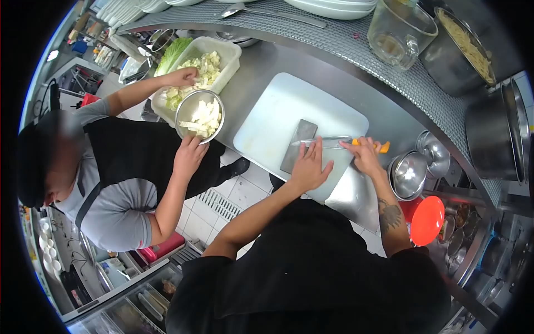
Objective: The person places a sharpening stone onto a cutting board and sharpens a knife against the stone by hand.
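My right hand (366, 158) is closed around the orange handle (384, 147) of a kitchen knife (334, 142). The blade points left and lies across a grey sharpening stone (299, 146). My left hand (311, 170) has its fingers stretched out, with the fingertips against the blade near its tip. Under the stone is a large white cutting board (272, 106) on the steel counter. I cannot tell the exact angle of the blade to the stone.
On the left, a co-worker holds a steel bowl (183, 127) of chopped cabbage and reaches into a cabbage-filled plastic tub (228, 55). Steel bowls (409, 172) and a red lid-like disc (427, 221) are at right. A metal shelf (345, 53) with dishes overhangs the counter.
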`<state>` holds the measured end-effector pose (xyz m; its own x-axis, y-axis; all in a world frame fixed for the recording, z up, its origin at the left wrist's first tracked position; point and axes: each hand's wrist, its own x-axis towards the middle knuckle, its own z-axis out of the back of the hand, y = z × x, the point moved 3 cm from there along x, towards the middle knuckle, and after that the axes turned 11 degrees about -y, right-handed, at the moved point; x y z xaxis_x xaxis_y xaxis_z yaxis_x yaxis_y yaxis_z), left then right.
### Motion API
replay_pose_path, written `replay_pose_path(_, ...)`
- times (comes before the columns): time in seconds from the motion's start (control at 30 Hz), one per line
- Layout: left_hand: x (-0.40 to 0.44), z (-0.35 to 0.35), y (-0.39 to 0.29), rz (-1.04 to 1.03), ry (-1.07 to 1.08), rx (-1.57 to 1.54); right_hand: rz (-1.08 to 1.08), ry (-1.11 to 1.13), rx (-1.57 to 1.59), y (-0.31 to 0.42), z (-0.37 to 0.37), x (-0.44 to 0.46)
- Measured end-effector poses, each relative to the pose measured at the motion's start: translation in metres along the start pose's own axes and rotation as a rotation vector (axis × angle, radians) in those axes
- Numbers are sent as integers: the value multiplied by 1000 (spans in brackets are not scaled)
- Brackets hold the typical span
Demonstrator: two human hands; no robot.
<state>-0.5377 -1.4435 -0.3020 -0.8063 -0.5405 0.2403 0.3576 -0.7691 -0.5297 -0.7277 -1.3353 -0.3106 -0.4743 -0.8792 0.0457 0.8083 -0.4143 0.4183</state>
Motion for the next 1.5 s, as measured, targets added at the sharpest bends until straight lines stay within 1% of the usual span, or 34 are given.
replay_pose_path(0.03, 0, -10, 0, 3, 5, -11, -7, 8, -7, -3, 9, 0)
replay_pose_path(0.1, 9, -13, -10, -106, -69, 5, 25, -84, -121, -2, 26, 3)
replay_pose_path(0.13, 23, -14, -9, -32, 2, 19, -33, -73, -93, 1, 31, 10)
replay_pose_path(0.23, 31, -13, 2, 3, -21, 17, -10, -120, -85, 1, 10, 8)
replay_pose_path(0.27, 23, -5, -3, 46, 77, -15, 23, -74, -64, -2, 11, 1)
replay_pose_path(0.3, 14, -7, -4, 39, 75, -13, 22, -82, -64, -4, 16, -4)
replay_pose_path(0.37, 1, -20, -9, -68, 48, -48, -76, 16, -42, -14, 23, -9)
replay_pose_path(0.4, 6, -24, -9, -98, -11, 1, -14, -54, -61, -15, 20, -6)
replay_pose_path(0.43, 8, -26, -1, -80, 4, -1, -17, -33, -54, -11, 6, -7)
replay_pose_path(0.5, 35, -16, 8, 22, -20, 44, -80, -160, -72, 11, 0, 8)
replay_pose_path(0.53, 33, -5, 10, 71, 17, -2, -57, -150, -22, 12, -14, 6)
replay_pose_path(0.57, 26, -4, 10, 58, 11, -3, -59, -163, -28, 8, -12, 4)
replay_pose_path(0.63, -3, -10, 7, -4, 50, 58, 10, -103, -20, 4, -10, -8)
replay_pose_path(0.67, -8, -9, 1, -31, 48, -4, 74, -165, -50, -4, -4, -12)
replay_pose_path(0.7, -3, -11, 0, -20, 46, -2, 81, -156, -47, -4, -2, -8)
replay_pose_path(0.77, 10, -15, 4, 9, 0, -23, -26, -146, -36, -2, -5, 2)
replay_pose_path(0.8, 16, -14, 14, 15, -35, 41, -38, -167, -21, 9, -14, 8)
replay_pose_path(0.9, 4, 5, 34, 84, -39, 62, 37, -168, 1, 29, -39, 12)
replay_pose_path(0.93, -4, 8, 32, 76, -45, 73, 58, -108, -27, 28, -37, 8)
replay_pose_path(1.0, -25, 7, 21, -8, -23, 64, 84, -88, -7, 19, -19, 5)
replay_pose_path(1.03, -20, 2, 21, 8, -30, 58, 111, -51, 12, 12, -14, 3)
replay_pose_path(1.07, -10, 0, 19, 3, -84, 30, 112, -71, -45, 4, -17, 7)
replay_pose_path(1.1, -2, 0, 20, -5, -136, 5, 119, -52, -45, 11, -23, 10)
replay_pose_path(1.13, 9, 1, 27, 73, -136, 5, 65, -76, -42, 19, -31, 18)
replay_pose_path(1.17, 8, 4, 30, 78, -144, 3, 9, -106, -40, 29, -37, 25)
replay_pose_path(1.23, 0, 17, 42, 113, -192, 100, 30, -119, -24, 47, -43, 24)
replay_pose_path(1.3, -27, 22, 36, 85, -183, 125, 176, 0, -41, 55, -41, 18)
replay_pose_path(1.33, -37, 22, 31, 71, -128, 106, 208, 15, 11, 44, -38, 17)
replay_pose_path(1.37, -42, 20, 27, 68, -77, 88, 210, 19, 5, 36, -31, 22)
replay_pose_path(1.4, -35, 15, 27, 20, -151, 81, 211, 18, -22, 30, -25, 28)
replay_pose_path(1.43, -29, 10, 33, 34, -133, 74, 201, 22, -45, 29, -25, 29)
replay_pose_path(1.47, -14, 10, 41, 81, -141, 116, 118, -34, 4, 35, -30, 36)
replay_pose_path(1.5, 0, 11, 43, 119, -150, 155, 98, -31, 1, 45, -42, 40)
